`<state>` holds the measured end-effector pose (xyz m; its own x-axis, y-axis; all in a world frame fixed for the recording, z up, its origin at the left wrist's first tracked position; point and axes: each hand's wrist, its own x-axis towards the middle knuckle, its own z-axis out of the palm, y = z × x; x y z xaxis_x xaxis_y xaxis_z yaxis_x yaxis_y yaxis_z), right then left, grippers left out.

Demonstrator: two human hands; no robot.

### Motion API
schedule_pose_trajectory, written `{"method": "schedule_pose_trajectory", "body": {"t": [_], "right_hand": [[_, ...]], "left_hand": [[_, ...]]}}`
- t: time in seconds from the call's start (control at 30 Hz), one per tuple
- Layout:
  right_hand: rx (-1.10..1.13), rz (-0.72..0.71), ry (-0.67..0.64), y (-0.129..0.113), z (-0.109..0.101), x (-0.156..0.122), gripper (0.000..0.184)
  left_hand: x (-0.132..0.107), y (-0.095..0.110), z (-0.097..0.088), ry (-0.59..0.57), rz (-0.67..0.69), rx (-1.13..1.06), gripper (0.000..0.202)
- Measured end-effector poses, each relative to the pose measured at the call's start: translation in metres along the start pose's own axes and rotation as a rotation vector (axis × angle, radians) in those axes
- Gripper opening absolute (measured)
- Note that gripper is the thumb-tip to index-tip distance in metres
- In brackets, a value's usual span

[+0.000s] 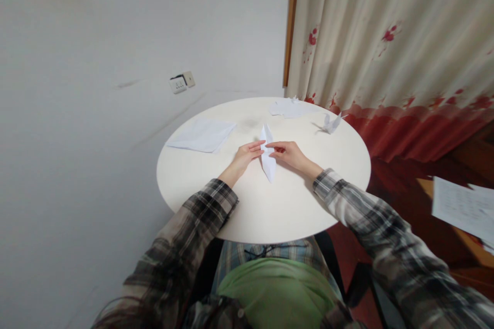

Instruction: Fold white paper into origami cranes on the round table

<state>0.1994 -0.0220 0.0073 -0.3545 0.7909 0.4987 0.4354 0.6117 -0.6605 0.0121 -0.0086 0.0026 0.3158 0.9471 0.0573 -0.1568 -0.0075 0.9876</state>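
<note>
A narrow, pointed piece of folded white paper [268, 157] lies on the round white table [270, 211], long axis running away from me. My left hand [247, 155] presses its fingertips on the paper's left edge. My right hand [287, 153] pinches the right edge near the middle. Both hands have fingers closed on the paper.
A stack of flat white sheets [203, 135] lies at the table's left. More white paper [289, 108] and a finished paper crane [331, 123] sit at the far right. A wall with a socket [181, 82] is behind, a flowered curtain [386, 36] at right, printed sheets [463, 208] on a wooden surface.
</note>
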Motion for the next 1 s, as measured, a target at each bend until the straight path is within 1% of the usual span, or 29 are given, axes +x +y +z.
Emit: {"method": "schedule_pose_trajectory", "body": {"t": [0.27,0.5,0.7,0.83,1.0], "right_hand": [[0.069,0.063,0.029,0.008,0.003,0.0,0.032],[0.097,0.055,0.047,0.008,0.003,0.001,0.031],[0.063,0.037,0.044,0.003,0.003,0.0,0.032],[0.073,0.07,0.036,-0.001,0.002,0.0,0.028],[0.105,0.091,0.04,-0.004,0.001,0.0,0.027]], "left_hand": [[0.002,-0.002,-0.001,-0.014,0.015,-0.013,0.05],[-0.001,0.001,0.001,-0.075,0.023,0.008,0.053],[-0.001,0.001,0.001,-0.043,0.029,0.011,0.053],[0.0,0.0,0.0,-0.035,0.012,0.018,0.054],[0.001,0.0,0.0,-0.038,0.011,0.015,0.054]]}}
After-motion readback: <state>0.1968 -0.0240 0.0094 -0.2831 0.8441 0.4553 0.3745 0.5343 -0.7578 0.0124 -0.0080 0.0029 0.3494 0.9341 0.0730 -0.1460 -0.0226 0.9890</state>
